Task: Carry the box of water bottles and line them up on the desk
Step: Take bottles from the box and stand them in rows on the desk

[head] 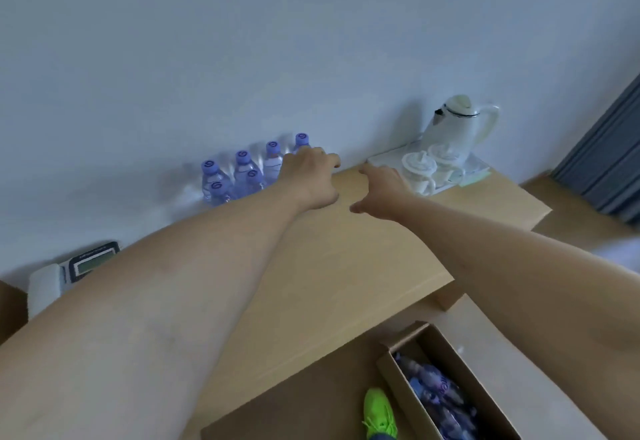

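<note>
Several clear water bottles point(242, 171) with purple caps stand at the back of the wooden desk point(346, 266), against the wall. My left hand point(310, 176) reaches in beside the rightmost bottle point(302, 140) and hides its lower body; its fingers point toward the wall, and no grip shows. My right hand point(381, 190) hovers just right of it over bare desk, fingers spread and empty. The open cardboard box point(446, 346) sits on the floor at lower right, with more bottles point(440, 394) lying inside.
At the desk's far right corner, a white kettle point(457, 128) and two lidded cups point(420, 169) stand on a tray point(476, 171). A desk phone point(83, 263) sits at the left. A green shoe point(379, 412) is beside the box. A grey curtain point(606, 162) hangs at right.
</note>
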Demonstrator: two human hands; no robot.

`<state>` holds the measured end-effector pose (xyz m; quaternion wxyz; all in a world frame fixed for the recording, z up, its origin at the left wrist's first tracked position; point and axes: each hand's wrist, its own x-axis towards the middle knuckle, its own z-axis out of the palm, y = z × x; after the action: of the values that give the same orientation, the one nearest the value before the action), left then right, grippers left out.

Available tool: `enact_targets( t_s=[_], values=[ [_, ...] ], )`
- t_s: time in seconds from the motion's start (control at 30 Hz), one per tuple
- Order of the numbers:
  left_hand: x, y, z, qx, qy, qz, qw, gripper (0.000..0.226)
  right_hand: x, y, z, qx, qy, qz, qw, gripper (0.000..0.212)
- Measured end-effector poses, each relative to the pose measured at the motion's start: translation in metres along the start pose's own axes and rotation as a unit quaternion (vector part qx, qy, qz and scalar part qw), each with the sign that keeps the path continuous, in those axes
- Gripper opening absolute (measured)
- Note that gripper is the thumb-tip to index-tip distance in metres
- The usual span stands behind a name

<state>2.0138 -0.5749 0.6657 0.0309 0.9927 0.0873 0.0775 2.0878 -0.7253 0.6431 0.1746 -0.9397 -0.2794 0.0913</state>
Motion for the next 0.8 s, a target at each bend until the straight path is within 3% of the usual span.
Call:
enact_targets(
  t_s=[0.27, 0.5, 0.8],
  values=[
    [0.036, 0.158, 0.024, -0.045, -0.059, 0.144, 0.987, 0.054, -0.089, 0.137, -0.051, -0.008, 0.042, 0.168, 0.985, 0.081],
    [0.047, 0.3, 0.078, -0.057, -0.11, 0.257, 0.958, 0.065, -0.155, 0.256, -0.052, 0.015, 0.038, 0.303, 0.952, 0.085],
    [0.056, 0.421, 0.196, -0.034, -0.225, 0.295, 0.928, 0.071, -0.189, 0.394, 0.001, 0.078, -0.015, 0.394, 0.916, 0.084]
  ],
)
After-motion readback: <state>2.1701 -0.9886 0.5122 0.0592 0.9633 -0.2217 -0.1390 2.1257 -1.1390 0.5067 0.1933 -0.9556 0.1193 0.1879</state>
